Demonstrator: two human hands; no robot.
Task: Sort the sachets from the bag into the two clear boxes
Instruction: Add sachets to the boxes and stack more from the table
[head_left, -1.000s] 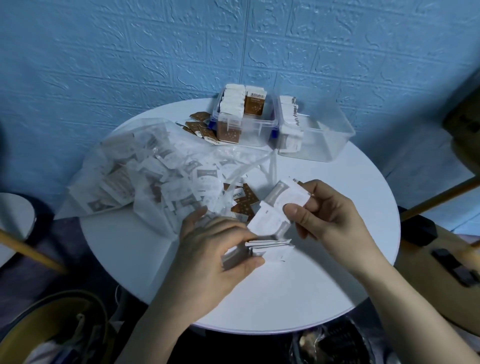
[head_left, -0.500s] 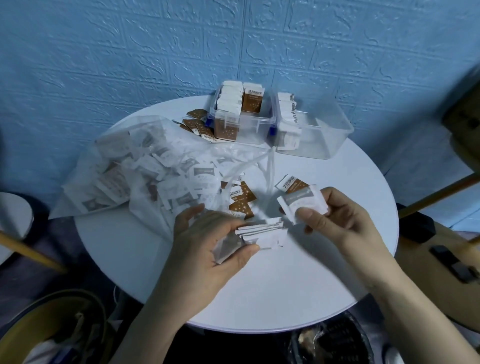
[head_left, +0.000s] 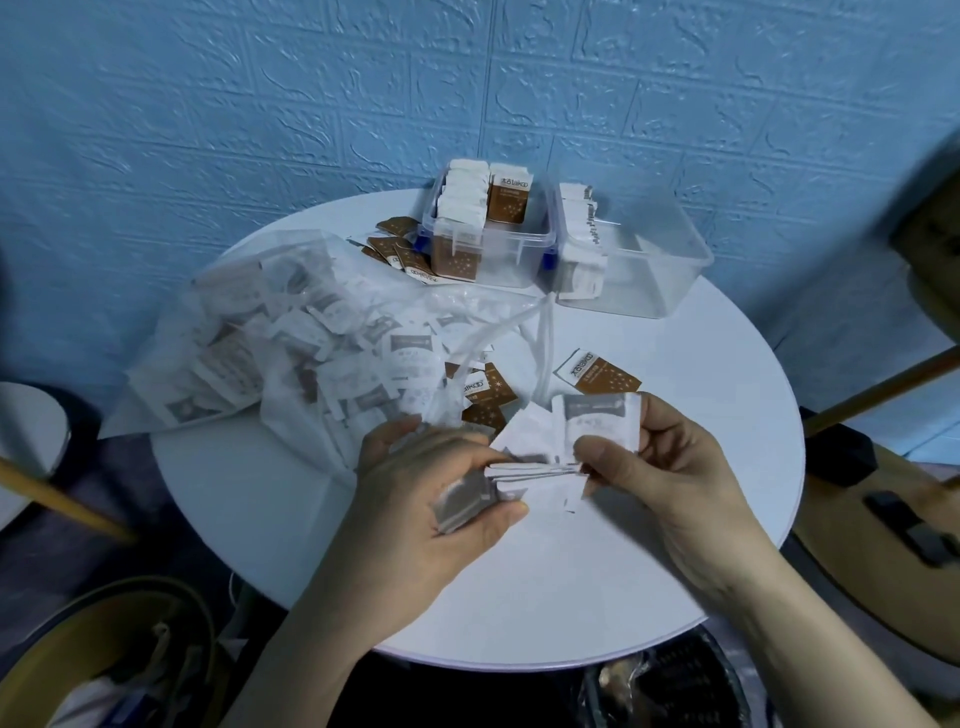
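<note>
- the left hand (head_left: 441, 499) sits nearest the camera, its thumb and curled fingers clamped round a small stack of flat white paper sachets (head_left: 524, 475), edges squared up, probably so a whole batch can go into a box in one trip.
- the right hand (head_left: 670, 467) is just beside it, thumb and fingers pinching a single white sachet with a grey printed band (head_left: 597, 423); its lower edge meets the top of the stack, so it looks like it is being added to the pile.
- both hands hover low over the round white surface (head_left: 519, 597), the stack lifted clear of it.
- just beyond the hands a few brown-and-white sachets (head_left: 597, 375) lie loose on the surface, seemingly set aside as the other kind.
- to the left, the crumpled clear plastic bag (head_left: 270, 343) lies on its side, mouth toward the hands, with many sachets inside, so the sort looks far from done.
- at the far edge, near the blue embossed wall (head_left: 311, 104), stand the two boxes, side by side and touching.
- the clear lidless box with blue clips (head_left: 498, 249) holds upright rows of sachets, brown ones showing at the front, with more brown ones lying outside to its left.
- the clear plain box on the right (head_left: 670, 270) holds a row of white sachets against its left wall, the rest bare, likely where the stack belongs.
</note>
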